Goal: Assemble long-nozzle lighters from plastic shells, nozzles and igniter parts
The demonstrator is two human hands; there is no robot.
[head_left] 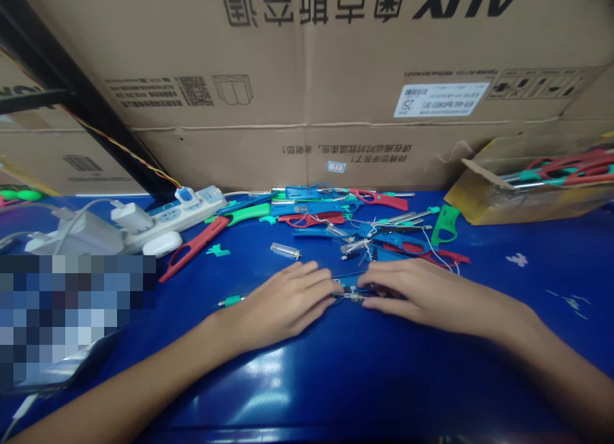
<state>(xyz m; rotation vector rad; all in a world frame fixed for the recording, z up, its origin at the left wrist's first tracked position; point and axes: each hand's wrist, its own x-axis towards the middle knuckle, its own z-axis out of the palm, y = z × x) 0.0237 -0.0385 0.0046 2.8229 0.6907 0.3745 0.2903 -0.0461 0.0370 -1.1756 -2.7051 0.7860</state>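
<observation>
Small part (356, 297): clear and metallic, between the fingertips of the left hand (290, 297) and right hand (417, 293), at the blue counter (311, 393).
Left hand: fingers bent at the part; grip hidden, cannot tell.
Right hand: thumb and fingers curled toward it; pinch unclear.
Lighters (311, 207): red, blue, green, heaped beyond.
Flanks: power strip (175, 223) left, open carton (542, 205) right.

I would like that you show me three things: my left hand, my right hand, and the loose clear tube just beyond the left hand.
Left hand (285, 298): head view, back of the hand.
Right hand (425, 292): head view, back of the hand.
Clear tube (284, 250): head view, middle of its body.
</observation>
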